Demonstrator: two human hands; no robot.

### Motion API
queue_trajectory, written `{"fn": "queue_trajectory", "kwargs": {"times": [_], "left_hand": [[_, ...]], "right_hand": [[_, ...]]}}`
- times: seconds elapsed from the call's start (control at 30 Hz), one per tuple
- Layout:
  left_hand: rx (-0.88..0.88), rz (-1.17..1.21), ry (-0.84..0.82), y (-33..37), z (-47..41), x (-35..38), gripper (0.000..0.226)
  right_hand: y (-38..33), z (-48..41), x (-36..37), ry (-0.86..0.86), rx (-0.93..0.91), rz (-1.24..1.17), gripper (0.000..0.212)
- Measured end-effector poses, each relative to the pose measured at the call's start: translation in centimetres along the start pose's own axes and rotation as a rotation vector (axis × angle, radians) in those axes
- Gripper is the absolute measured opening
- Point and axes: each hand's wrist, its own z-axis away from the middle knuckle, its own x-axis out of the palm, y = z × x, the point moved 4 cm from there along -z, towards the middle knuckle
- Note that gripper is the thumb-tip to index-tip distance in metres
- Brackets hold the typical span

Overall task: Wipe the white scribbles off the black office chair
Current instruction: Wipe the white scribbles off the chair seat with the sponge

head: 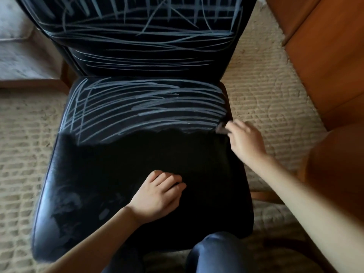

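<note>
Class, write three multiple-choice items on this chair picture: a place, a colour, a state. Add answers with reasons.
1. Where on the seat is the right hand? A. its left edge B. its right edge C. its front edge
2. What colour are the scribbles? A. red B. green C. white
3. The seat's front half is: A. wiped clean B. scribbled over C. torn open
Answers: 1 B, it pinches a small pale wiper there; 2 C, pale lines on black; 3 A, no lines show near the left hand.
</note>
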Motion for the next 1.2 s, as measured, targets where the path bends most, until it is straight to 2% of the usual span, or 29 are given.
{"fn": "queue_trajectory", "kwargs": {"times": [0.07,0.13,0.2,0.3,0.33,0.4,0.5,0.57,0.63,0.7,0.8,0.83,0.87,0.93,1.0,1.07,1.13,1.2], "left_hand": [[-0.104,0.064,0.05,-0.5,-0.2,-0.7,0.015],[-0.213,0.135,0.09,-1.1,-0.4,-1.6,0.028],[-0.282,0.176,0.114,-1.5,-0.3,-2.6,0.039],[-0.359,0.138,0.134,-2.6,1.2,-4.8,0.043],[-0.399,0.104,0.141,-3.4,2.2,-5.5,0.041],[-0.509,0.002,0.13,-5.9,4.9,-6.9,0.037],[-0.699,-0.17,0.039,-8.8,9.1,-8.1,0.05],[-0.693,-0.194,-0.038,-9.2,11.0,-7.8,0.06],[-0.655,-0.184,-0.062,-9.1,11.7,-7.6,0.063],[-0.639,-0.173,-0.053,-9.2,11.6,-7.6,0.062],[-0.62,-0.199,-0.034,-9.3,11.8,-8.3,0.055],[-0.643,-0.22,-0.024,-9.6,12.2,-8.7,0.054],[-0.685,-0.25,-0.009,-10.0,12.7,-9.1,0.054],[-0.768,-0.307,0.026,-10.7,13.7,-9.9,0.051],[-0.785,-0.331,0.042,-10.9,14.2,-9.8,0.046],[-0.776,-0.332,0.058,-10.9,14.3,-9.6,0.045],[-0.766,-0.323,0.074,-10.9,14.3,-9.5,0.044],[-0.764,-0.324,0.075,-10.9,14.4,-9.5,0.044]], "right_hand": [[-1.6,3.7,0.0,-0.006,-0.262,-0.009,0.018],[-1.8,4.3,0.2,-0.033,-0.37,-0.019,0.016],[-1.1,1.9,0.4,-0.018,-0.25,-0.039,0.017],[0.4,-2.5,0.9,-0.004,0.118,-0.023,0.029],[0.3,-3.3,1.1,-0.01,0.184,-0.011,0.032],[-1.3,-3.3,1.0,0.005,0.18,0.02,0.028],[-4.5,0.3,1.3,0.106,-0.089,0.017,0.021],[-5.9,3.0,1.7,0.084,-0.265,-0.017,0.022],[-5.8,2.9,1.8,0.058,-0.345,-0.016,0.026],[-4.9,0.4,1.6,0.053,-0.272,0.03,0.023],[-3.7,-3.1,1.0,0.04,0.066,0.017,0.02],[-4.5,-3.2,0.9,0.052,0.111,0.001,0.018],[-5.8,-2.7,1.0,0.069,0.087,-0.011,0.017],[-9.1,-0.2,1.5,0.081,-0.08,-0.017,0.018],[-11.4,2.9,2.4,0.041,-0.249,-0.019,0.019],[-11.3,3.1,2.6,0.02,-0.341,-0.026,0.022],[-10.1,0.6,2.8,0.026,-0.325,0.03,0.021],[-8.9,-2.6,2.5,0.043,-0.157,0.066,0.02]]}}
